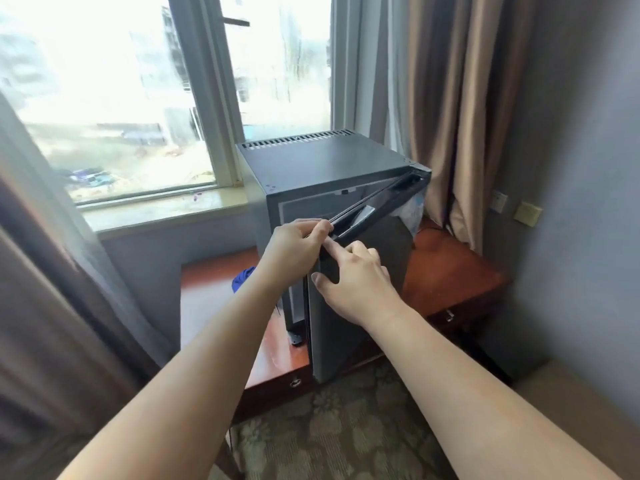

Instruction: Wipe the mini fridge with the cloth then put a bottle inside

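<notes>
Mini fridge (322, 161): black, standing on a red-brown wooden worktop (450, 271) by a window (138, 98); vent slots run along its back top edge.
Door (346, 327): partly open, hinged at the right, its free edge swung toward the camera.
Left hand (298, 244): at the door's top corner, fingers pinched closed on the door edge.
Right hand (356, 282): flat against the door front, fingers loosely spread, index finger pointing to the corner, holding nothing.
Cloth (242, 277): blue, lying on the worktop left of the fridge, mostly hidden behind the left forearm.
Behind the door: something pale, possibly a plastic bag (414, 209), too blurred to tell.
Surroundings: brown curtains (460, 98) to the right, patterned carpet (329, 427) below.
</notes>
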